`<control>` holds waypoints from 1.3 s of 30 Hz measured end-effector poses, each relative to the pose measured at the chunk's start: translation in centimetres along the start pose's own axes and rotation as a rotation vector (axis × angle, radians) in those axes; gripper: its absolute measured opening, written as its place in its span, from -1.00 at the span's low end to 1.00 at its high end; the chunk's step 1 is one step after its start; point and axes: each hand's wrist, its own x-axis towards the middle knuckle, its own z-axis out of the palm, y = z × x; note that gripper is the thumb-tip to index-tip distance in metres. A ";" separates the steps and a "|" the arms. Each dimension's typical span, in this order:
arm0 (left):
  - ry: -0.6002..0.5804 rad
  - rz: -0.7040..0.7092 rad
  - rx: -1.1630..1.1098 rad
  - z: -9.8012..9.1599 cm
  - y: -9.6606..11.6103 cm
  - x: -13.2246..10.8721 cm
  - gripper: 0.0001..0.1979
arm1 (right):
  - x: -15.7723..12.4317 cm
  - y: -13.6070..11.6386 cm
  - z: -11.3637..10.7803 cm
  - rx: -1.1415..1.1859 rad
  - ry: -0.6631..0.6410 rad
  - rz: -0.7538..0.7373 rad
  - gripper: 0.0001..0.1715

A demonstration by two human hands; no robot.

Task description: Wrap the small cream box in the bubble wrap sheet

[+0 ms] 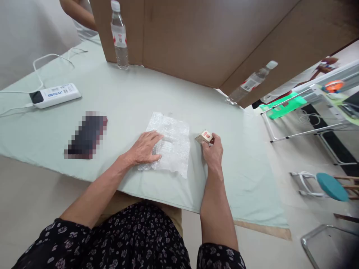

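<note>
A sheet of bubble wrap [175,149] lies flat on the light green tablecloth in front of me. My left hand [146,148] rests on its left part, palm down with the fingers spread. To the right of the sheet, my right hand [213,149] grips a small beige box [204,136] with a red mark on its white top face. The thumb is on the near side of the box and the fingers are at its right. A gap of cloth separates the box from the bubble wrap.
A cardboard panel [182,41] stands along the back, with a water bottle [120,37] at its left and another bottle [251,84] leaning at right. A power strip [57,95] and a blurred-out dark flat object [88,136] lie left. A teal stool [332,186] stands beyond the right edge.
</note>
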 end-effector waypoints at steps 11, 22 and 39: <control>-0.018 -0.013 0.124 0.2 0.5 0.1 -0.31 | -2.2 -3.9 1.0 -0.074 0.166 -0.449 -0.62; 0.001 -0.017 0.175 0.7 0.3 0.2 -0.32 | -6.0 -7.5 3.2 -0.343 -0.588 -0.656 -0.26; -0.222 -0.108 0.219 -1.6 -0.9 -0.3 0.03 | -3.2 -5.2 -0.6 -0.410 -0.821 -0.482 0.12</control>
